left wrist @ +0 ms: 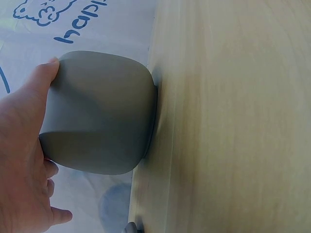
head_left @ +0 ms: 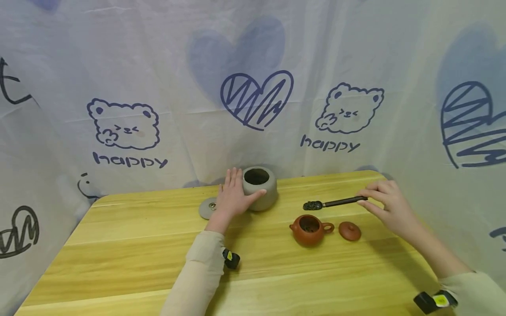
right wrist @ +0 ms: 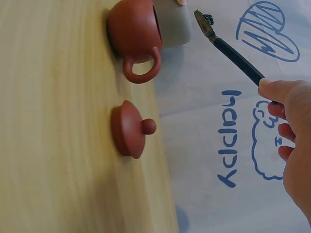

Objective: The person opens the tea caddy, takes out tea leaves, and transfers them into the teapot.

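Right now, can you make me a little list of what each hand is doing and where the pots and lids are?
Left hand: rests against the grey jar
Right hand: pinches the dark scoop
Scoop: raised, carrying dark bits
Jar: standing, open
Teapot: reddish-brown, open
Teapot lid: on the table, near the teapot
Grey lid: on the table, partly behind the left hand

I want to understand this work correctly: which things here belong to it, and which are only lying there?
Belong to the job:
scoop with dark leaves, in the right hand
grey jar, touched by the left hand
open teapot

Lying aside, apparently not needed now:
grey lid
teapot lid
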The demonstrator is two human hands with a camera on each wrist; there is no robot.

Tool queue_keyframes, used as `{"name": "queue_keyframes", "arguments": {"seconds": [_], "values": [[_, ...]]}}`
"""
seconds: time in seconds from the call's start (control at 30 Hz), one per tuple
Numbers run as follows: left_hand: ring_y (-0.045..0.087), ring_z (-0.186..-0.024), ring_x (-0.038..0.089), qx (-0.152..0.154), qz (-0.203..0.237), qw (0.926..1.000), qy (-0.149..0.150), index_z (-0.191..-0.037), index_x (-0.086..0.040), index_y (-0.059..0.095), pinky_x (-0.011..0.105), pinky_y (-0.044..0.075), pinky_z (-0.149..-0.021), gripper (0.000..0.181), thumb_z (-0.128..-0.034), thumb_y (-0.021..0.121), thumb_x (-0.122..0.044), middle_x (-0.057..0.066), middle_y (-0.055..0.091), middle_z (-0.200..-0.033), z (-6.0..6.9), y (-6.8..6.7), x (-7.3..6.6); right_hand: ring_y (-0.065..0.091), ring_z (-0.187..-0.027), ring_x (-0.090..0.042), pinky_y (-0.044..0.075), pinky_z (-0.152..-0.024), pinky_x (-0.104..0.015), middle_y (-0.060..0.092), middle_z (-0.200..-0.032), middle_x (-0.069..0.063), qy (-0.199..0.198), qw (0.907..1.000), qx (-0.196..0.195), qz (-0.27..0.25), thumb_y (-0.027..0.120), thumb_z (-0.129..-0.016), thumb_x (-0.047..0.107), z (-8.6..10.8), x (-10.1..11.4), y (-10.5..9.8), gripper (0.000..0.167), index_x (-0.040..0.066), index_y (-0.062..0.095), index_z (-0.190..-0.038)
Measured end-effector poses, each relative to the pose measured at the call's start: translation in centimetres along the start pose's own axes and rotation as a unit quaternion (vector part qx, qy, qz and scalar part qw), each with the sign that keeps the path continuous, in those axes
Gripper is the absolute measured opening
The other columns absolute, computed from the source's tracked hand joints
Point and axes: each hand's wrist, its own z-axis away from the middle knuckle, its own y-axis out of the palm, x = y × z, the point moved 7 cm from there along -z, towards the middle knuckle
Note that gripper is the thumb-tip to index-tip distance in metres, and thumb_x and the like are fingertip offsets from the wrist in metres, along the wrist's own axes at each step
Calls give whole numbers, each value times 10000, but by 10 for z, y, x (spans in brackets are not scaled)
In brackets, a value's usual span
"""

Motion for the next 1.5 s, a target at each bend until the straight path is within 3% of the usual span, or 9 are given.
{"name": "queue_keyframes", "arguments": {"seconds": [0.13,0.53,0.83,1.17,1.5], "values": [[5,-1540,282,29,-14,10000,19,-1579,-102,110,595,156,-1199,1106,-807,493,-794,100,70,-1659,-1,0,0,447,-856,-181,300,-815,-346,615,-860,-74,-138,9999,-52,28,499,-942,475,7,1,2,500,38,737,-890],[-4,-1542,268,53,7,10000,-10,-1581,-114,101,584,150,-1205,1114,-800,479,-812,85,59,-1661,-1,2,1,474,-807,-254,322,-790,-358,611,-844,-64,-362,9975,-68,609,406,-976,508,21,12,11,572,50,734,-879],[-6,-1542,269,38,63,10000,26,-1581,-110,99,589,152,-1203,1110,-805,476,-808,86,50,-1662,-1,2,1,514,-827,-295,366,-789,-432,629,-857,-77,-662,9910,-298,1120,394,-1026,462,24,29,13,538,76,741,-881],[2,-1542,273,13,80,9999,67,-1580,-107,108,591,160,-1200,1103,-808,482,-801,89,65,-1660,-1,2,0,546,-839,-312,360,-752,-385,655,-848,-92,-1058,9873,-720,946,478,-1025,363,28,41,12,433,85,765,-859],[1,-1541,282,2,157,9999,58,-1579,-97,104,593,147,-1202,1110,-807,494,-794,99,61,-1659,-1,2,1,560,-855,-323,374,-770,-425,659,-862,-105,-924,9861,-606,1242,422,-1037,407,34,32,9,499,78,758,-869]]}}
